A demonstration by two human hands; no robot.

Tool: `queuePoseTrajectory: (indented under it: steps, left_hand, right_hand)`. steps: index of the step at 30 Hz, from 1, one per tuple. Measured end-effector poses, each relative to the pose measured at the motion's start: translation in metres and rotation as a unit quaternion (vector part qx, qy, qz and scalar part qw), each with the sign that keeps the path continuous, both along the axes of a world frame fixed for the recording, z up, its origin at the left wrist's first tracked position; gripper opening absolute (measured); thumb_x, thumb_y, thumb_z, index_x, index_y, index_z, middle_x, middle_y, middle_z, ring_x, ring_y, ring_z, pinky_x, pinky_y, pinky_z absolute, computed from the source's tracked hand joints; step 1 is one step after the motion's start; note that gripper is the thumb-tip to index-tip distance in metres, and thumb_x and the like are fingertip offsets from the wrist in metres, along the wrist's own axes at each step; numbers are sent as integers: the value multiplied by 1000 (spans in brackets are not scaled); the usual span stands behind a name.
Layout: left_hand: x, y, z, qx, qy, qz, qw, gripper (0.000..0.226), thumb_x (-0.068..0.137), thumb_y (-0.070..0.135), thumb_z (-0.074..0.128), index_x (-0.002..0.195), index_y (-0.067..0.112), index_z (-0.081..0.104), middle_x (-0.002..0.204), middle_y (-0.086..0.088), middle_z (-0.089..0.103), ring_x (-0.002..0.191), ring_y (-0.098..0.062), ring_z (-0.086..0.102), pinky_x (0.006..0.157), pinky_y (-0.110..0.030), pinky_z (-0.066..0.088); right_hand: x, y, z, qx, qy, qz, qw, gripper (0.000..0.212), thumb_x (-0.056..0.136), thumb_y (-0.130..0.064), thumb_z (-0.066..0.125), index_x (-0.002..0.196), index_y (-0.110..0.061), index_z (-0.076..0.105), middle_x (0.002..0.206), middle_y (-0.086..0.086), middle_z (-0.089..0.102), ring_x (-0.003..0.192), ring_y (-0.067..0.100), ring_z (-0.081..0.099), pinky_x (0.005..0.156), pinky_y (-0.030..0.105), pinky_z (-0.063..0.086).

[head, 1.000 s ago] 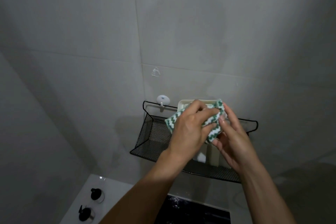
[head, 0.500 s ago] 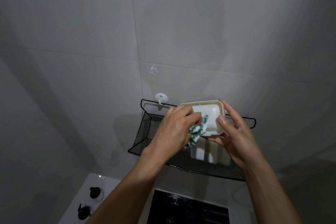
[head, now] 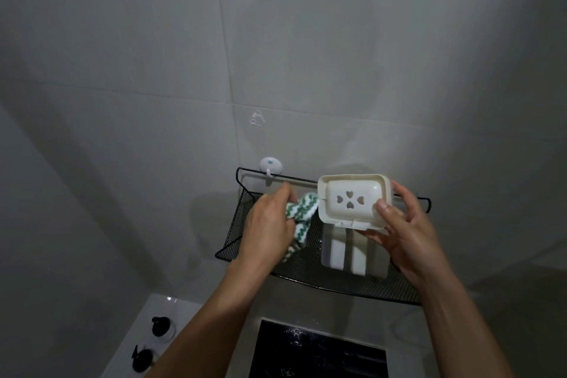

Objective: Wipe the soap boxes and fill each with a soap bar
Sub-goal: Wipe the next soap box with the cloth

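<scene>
My right hand (head: 405, 233) holds a cream soap box (head: 352, 201) tilted toward me, thumb on its right rim; heart-shaped drain holes show in its inner tray. My left hand (head: 267, 227) grips a bunched green-and-white zigzag cloth (head: 302, 218) just left of the box, off its surface. Below the box, a white object (head: 346, 252), perhaps another soap box part, stands in the black mesh wall shelf (head: 306, 270). No soap bar is visible.
A white adhesive hook (head: 270, 166) is stuck to the grey tiled wall above the shelf's left end. Below, a white counter carries two black-topped bottles (head: 153, 341) and a dark glossy panel (head: 319, 353).
The cloth, pressed over the box a second ago, has been drawn left and down off it. The box's inside with its heart holes now faces me.
</scene>
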State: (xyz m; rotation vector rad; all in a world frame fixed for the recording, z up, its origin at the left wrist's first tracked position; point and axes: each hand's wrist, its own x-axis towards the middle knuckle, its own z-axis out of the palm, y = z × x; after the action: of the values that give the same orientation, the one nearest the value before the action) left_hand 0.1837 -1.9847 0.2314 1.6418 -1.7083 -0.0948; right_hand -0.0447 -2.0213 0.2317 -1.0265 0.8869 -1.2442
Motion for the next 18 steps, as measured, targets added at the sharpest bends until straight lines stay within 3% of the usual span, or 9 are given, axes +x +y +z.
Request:
queuePoseTrajectory:
  steps: [3, 5, 8, 11, 13, 15, 18]
  left_hand:
    - [3, -2, -18, 72, -24, -10, 997, 24, 82, -8, 59, 90, 15, 55, 81, 2, 60, 74, -17, 54, 62, -25, 38]
    - [3, -2, -27, 135, -33, -36, 990, 21, 84, -4, 60, 87, 16, 58, 84, 0, 64, 77, -18, 61, 65, -30, 47]
    - [6, -3, -34, 241, -79, -78, 964, 17, 83, 10, 65, 93, 23, 67, 96, -2, 68, 94, -20, 62, 76, -31, 48]
    - [14, -8, -31, 302, -122, -108, 939, 26, 83, 26, 65, 108, 31, 71, 111, 2, 66, 109, -17, 50, 98, -36, 37]
    - [19, -12, -22, 286, -30, -109, 951, 24, 85, 26, 64, 107, 31, 73, 114, 7, 69, 112, -13, 55, 102, -33, 38]
    - [23, -14, -10, 243, 156, -91, 953, 19, 90, 25, 63, 106, 29, 74, 108, 12, 72, 106, -5, 63, 95, -27, 45]
    - [27, -13, 7, 236, 395, -107, 881, 27, 93, 48, 58, 106, 29, 72, 103, 6, 74, 100, -13, 69, 85, -30, 52]
  right_hand:
    - [-3, -1, 0, 14, -1, -5, 1000, 49, 77, -21, 71, 124, -15, 59, 107, 10, 76, 95, 27, 75, 67, 32, 61]
    - [-4, -1, -1, 19, 0, 4, 1000, 44, 78, -21, 70, 120, -14, 62, 105, 8, 76, 97, 27, 74, 69, 32, 61]
    - [-3, 0, -2, 15, 1, 19, 1000, 36, 79, -20, 69, 115, -18, 67, 105, 6, 76, 96, 24, 74, 71, 31, 61]
    - [-4, 2, -2, 5, 1, 39, 999, 30, 80, -18, 67, 108, -25, 73, 108, 3, 76, 95, 20, 74, 70, 28, 60]
    - [-5, 3, -3, 1, -6, 49, 999, 33, 81, -16, 66, 111, -28, 73, 112, 3, 76, 95, 18, 74, 70, 28, 60]
    - [-5, 3, -3, -5, -16, 63, 998, 39, 83, -14, 63, 120, -25, 69, 119, 5, 73, 100, 20, 73, 73, 31, 61]
    - [-1, 3, -3, -20, -32, 85, 996, 50, 85, -13, 65, 134, -23, 60, 131, 8, 67, 113, 28, 68, 83, 38, 61]
